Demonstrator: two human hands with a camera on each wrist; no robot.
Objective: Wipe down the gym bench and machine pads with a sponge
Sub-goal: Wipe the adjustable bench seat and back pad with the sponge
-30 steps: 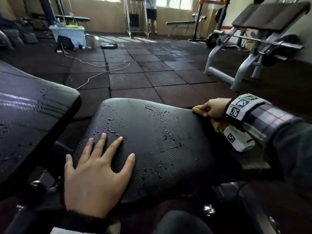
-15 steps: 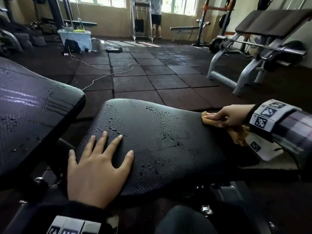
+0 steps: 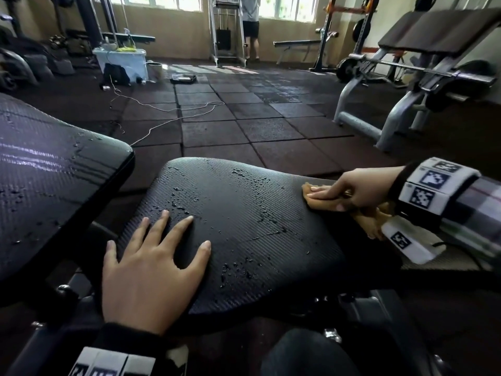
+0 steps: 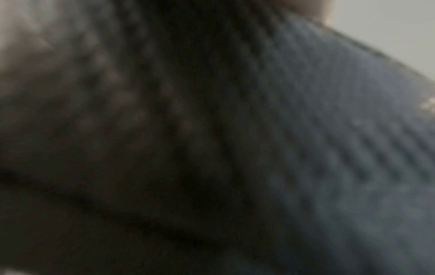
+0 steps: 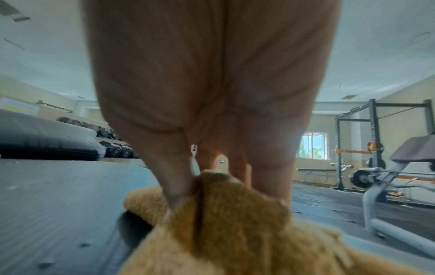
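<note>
While the left hand (image 3: 151,278) braces flat, fingers spread, on the seat's (image 3: 257,240) near left, the right hand (image 3: 357,191) presses the sponge (image 3: 320,203) to its right edge, fingers together, thumb pinching a fold.

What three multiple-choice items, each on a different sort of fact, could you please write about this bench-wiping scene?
1. Where on the seat pad is the cloth? A) its right edge B) its left edge C) its middle
2. What colour is the cloth? A) blue B) orange-tan C) white
3. How is the left hand? A) a fist B) flat, fingers spread C) gripping a bottle
Answers: A, the right hand holds it at that edge; B, the right wrist view shows tan fibres; B, its palm rests on the pad.
</note>
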